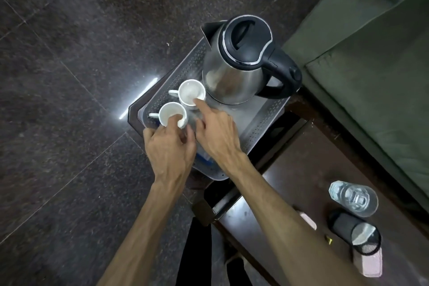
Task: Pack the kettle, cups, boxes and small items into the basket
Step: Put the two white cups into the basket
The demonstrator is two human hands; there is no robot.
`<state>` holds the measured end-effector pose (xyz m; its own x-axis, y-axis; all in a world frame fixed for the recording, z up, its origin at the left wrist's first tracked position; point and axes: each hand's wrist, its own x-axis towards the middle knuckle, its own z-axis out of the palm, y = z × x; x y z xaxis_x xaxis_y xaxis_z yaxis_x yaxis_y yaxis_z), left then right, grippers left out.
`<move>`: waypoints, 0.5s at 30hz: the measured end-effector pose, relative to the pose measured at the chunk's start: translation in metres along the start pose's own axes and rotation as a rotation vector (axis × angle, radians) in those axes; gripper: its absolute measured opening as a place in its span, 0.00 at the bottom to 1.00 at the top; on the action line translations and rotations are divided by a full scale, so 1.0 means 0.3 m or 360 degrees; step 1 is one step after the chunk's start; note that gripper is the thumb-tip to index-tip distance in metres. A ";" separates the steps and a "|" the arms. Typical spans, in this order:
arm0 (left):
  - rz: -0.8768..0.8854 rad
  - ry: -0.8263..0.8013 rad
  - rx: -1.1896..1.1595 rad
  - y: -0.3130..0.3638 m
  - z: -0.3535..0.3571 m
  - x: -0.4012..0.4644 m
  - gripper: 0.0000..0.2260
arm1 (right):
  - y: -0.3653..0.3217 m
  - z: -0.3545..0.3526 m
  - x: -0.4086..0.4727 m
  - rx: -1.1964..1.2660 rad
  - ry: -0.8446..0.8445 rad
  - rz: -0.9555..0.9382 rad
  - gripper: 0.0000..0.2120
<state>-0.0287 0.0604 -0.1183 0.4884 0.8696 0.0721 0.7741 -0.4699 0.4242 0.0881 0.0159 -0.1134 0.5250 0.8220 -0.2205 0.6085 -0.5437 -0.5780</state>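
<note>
A grey perforated basket [262, 123] on a dark wooden tabletop [290, 181] holds a steel kettle [232, 76] and 2 white cups. The left hand [169, 146] grips the near cup [170, 112]; the right hand [216, 132], fingers loose, touches the far cup [189, 91]. Best nudge both cups gently together, handles clear. Dark stone floor [69, 76], green sofa [371, 53].

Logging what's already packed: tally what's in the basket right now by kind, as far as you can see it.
Kettle: 1
White cups: 2
Blue item, mostly hidden under the hands: 1, kind unclear
Total: 4 visible in the basket
</note>
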 end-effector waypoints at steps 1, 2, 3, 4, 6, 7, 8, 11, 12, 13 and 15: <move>0.0015 0.0042 -0.0075 0.019 -0.006 -0.017 0.07 | 0.009 -0.006 -0.025 0.0077 0.0077 0.0013 0.22; 0.0038 0.0070 -0.0142 0.040 -0.009 -0.036 0.05 | 0.020 -0.014 -0.051 0.0161 0.0162 0.0039 0.20; 0.0066 0.0087 -0.0200 0.064 -0.008 -0.057 0.04 | 0.037 -0.023 -0.080 0.0237 0.0248 0.0079 0.16; 0.0094 0.0096 -0.0247 0.088 -0.006 -0.078 0.03 | 0.055 -0.031 -0.109 0.0293 0.0325 0.0123 0.12; 0.0171 0.0088 -0.0317 0.138 0.006 -0.124 0.02 | 0.101 -0.052 -0.178 0.0366 0.0459 0.0228 0.09; 0.0232 0.0074 -0.0350 0.168 0.014 -0.153 0.02 | 0.131 -0.065 -0.220 0.0394 0.0519 0.0290 0.09; 0.0298 0.0054 -0.0380 0.198 0.023 -0.184 0.02 | 0.163 -0.079 -0.266 0.0419 0.0570 0.0350 0.09; 0.0508 -0.0050 -0.0466 0.290 0.059 -0.287 0.03 | 0.262 -0.120 -0.426 0.0477 0.0702 0.0545 0.08; 0.0577 -0.0107 -0.0498 0.327 0.074 -0.329 0.04 | 0.302 -0.134 -0.489 0.0490 0.0747 0.0623 0.08; 0.0632 -0.0168 -0.0521 0.356 0.088 -0.367 0.04 | 0.336 -0.142 -0.548 0.0503 0.0779 0.0700 0.08; 0.0724 -0.0315 -0.0538 0.412 0.120 -0.450 0.03 | 0.405 -0.153 -0.670 0.0518 0.0808 0.0887 0.07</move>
<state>0.0154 -0.1204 -0.1082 0.8316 0.5324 0.1581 0.3144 -0.6860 0.6561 0.0838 -0.2232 -0.1031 0.9521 0.2268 -0.2053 0.0168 -0.7090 -0.7050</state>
